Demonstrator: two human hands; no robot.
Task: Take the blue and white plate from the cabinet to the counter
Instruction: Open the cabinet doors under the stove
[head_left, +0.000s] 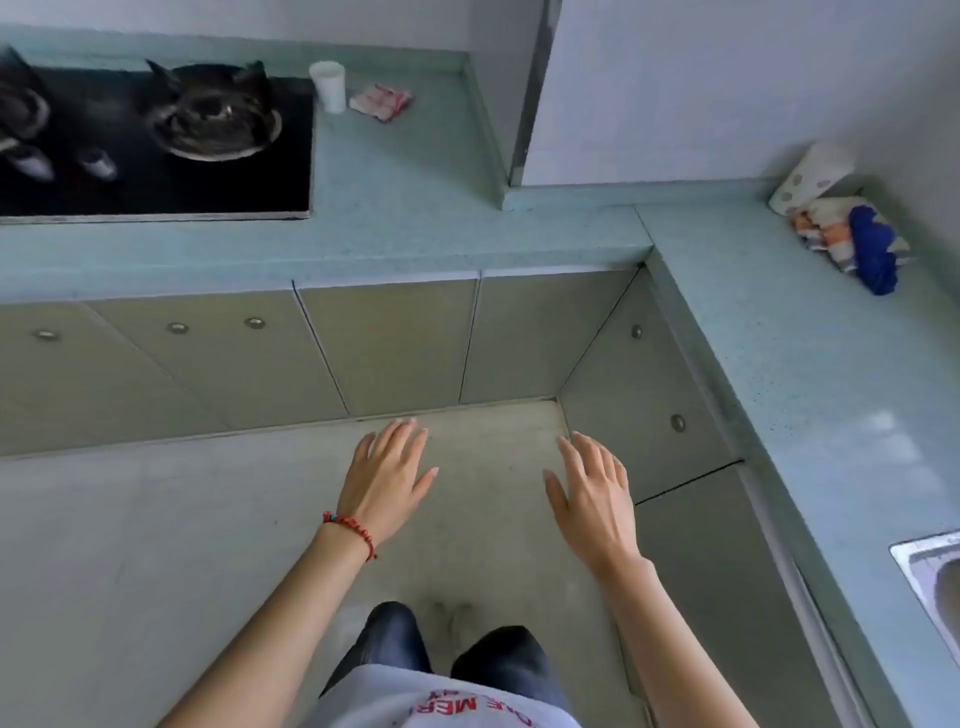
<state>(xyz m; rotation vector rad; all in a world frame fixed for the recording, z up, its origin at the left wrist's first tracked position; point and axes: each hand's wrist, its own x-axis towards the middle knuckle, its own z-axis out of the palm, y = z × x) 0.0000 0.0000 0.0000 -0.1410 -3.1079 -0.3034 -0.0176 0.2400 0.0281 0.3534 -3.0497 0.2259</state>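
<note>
My left hand (387, 475), with a red bead bracelet at the wrist, and my right hand (589, 491) hover palm-down over the floor, fingers spread, holding nothing. In front of them run grey-green lower cabinet doors (395, 343) with round metal knobs, all closed. More closed doors (649, 395) line the right side below the counter. The teal counter (405, 218) wraps in an L around the corner. No blue and white plate is in view.
A black gas hob (156, 140) with two burners sits at the far left of the counter. A white cup (329, 85) and a small packet (381, 101) stand behind it. A patterned roll (808, 179) and crumpled cloths (857, 244) lie at right. A steel sink (935, 577) shows at the right edge.
</note>
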